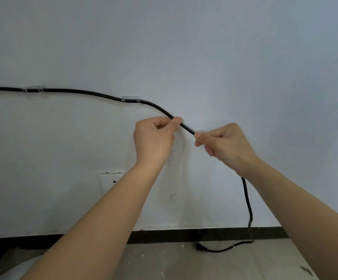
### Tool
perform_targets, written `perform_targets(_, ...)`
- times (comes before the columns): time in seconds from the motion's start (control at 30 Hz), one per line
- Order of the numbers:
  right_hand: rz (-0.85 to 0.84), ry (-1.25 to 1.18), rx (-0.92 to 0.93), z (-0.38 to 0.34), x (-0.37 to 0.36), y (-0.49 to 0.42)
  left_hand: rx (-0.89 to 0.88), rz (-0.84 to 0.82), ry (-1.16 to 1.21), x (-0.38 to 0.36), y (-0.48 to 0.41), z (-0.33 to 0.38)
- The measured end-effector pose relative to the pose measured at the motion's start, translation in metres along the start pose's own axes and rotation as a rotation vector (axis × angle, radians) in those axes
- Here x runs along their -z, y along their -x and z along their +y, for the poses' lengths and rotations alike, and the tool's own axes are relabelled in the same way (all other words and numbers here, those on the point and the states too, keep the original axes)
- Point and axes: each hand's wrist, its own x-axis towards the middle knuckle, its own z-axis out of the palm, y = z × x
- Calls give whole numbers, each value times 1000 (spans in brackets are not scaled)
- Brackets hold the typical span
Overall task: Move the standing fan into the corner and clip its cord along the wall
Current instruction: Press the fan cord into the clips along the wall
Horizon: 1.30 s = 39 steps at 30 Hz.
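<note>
A black cord (79, 91) runs along the white wall from the left edge. It passes through one clear clip (34, 89) and a second clear clip (131, 99), then bends down to the right. My left hand (154, 138) pinches the cord just past the second clip. My right hand (226, 146) pinches it a short way further along. Below my right hand the cord hangs to the floor and ends in a black plug (201, 247). The fan is out of view.
A dark skirting strip (184, 235) runs along the foot of the wall above a pale tiled floor (204, 265). A patched, scuffed area (111, 180) marks the wall behind my left forearm.
</note>
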Motion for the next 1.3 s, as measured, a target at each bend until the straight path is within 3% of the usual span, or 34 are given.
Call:
perform_targets(0.13, 42, 70, 13, 2, -11, 10, -31, 0, -63, 0, -2, 3)
perform_targets(0.27, -94, -164, -157, 24, 3, 27, -27, -7, -75, 2, -3, 4)
perform_targets(0.4, -39, -267, -253, 46, 10, 42, 0, -18, -73, 4, -2, 4)
perform_targets(0.57, 34, -134, -199, 48, -5, 38, 48, -58, -86, 1, 9, 1)
perform_targets(0.9, 111, 197, -66, 49, -36, 34, -67, -100, -336, -4, 26, -29)
perform_targets(1.3, 66, 218, -11, 49, -54, 43, -78, -20, -269, 5, 36, -45)
